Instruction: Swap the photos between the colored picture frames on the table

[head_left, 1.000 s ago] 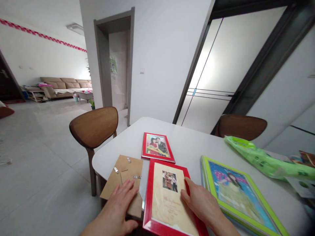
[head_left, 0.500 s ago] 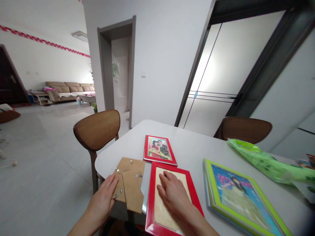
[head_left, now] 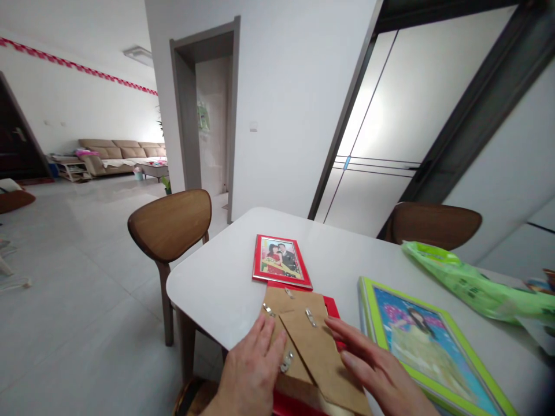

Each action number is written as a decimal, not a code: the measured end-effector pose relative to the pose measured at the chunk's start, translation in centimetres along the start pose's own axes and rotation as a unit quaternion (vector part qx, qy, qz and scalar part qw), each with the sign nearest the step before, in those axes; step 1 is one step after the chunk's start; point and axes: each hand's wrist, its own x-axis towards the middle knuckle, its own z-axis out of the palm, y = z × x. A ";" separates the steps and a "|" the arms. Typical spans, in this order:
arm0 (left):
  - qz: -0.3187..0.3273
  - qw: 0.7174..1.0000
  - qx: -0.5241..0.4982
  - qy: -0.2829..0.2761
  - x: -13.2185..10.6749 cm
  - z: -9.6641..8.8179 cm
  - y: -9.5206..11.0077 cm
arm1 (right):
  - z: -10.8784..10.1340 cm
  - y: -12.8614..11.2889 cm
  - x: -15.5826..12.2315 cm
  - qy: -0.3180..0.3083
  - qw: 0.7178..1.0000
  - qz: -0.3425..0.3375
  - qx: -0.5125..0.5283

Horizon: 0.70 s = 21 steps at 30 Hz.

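A brown picture frame backing board (head_left: 318,352), with metal clips and a stand flap, lies over a red picture frame (head_left: 332,306) at the table's near edge. My left hand (head_left: 255,361) grips the board's left edge, fingers resting on its top face. At the right edge, my right hand (head_left: 373,364) has its fingers stretched out and a little apart, close to or touching the board. Most of the red frame is hidden under the board. Just beyond it lies a second red frame with a picture of a couple (head_left: 281,261).
Green-framed pictures (head_left: 366,289) are stacked to the right on the white table (head_left: 217,283). Behind them lies a green plastic bag (head_left: 468,289). One wooden chair (head_left: 173,222) stands at the left, another chair (head_left: 433,224) at the far right.
My left hand has carried the backing board right, from beside the near red frame to on top of it. My right hand has left the frame's pale inside and moved to the board's right edge.
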 end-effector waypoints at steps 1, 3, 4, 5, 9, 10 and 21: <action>0.015 0.999 -0.018 -0.032 0.2 0.3 0.7 | -0.6 1.0 -0.6 -0.002 0.999 0.017 -0.035; 0.036 0.993 -0.062 -0.097 0.6 0.7 1.9 | -1.2 2.7 -1.6 -0.008 0.994 0.036 -0.101; 0.037 0.988 -0.082 -0.127 0.7 0.8 2.3 | -1.1 3.4 -1.9 -0.012 0.990 0.035 -0.134; 0.031 0.983 -0.100 -0.153 0.9 1.0 2.7 | -0.9 3.8 -2.1 -0.017 0.985 0.026 -0.170; -0.004 0.962 -0.161 -0.222 1.3 0.9 2.9 | 1.1 4.7 -1.6 -0.021 0.951 -0.014 -0.308; -0.013 0.958 -0.173 -0.229 1.3 0.8 2.7 | 1.7 4.8 -1.3 -0.020 0.943 -0.016 -0.332; -0.034 0.950 -0.220 -0.218 1.3 0.7 1.4 | 3.1 6.2 -0.3 0.028 0.912 -0.058 -0.405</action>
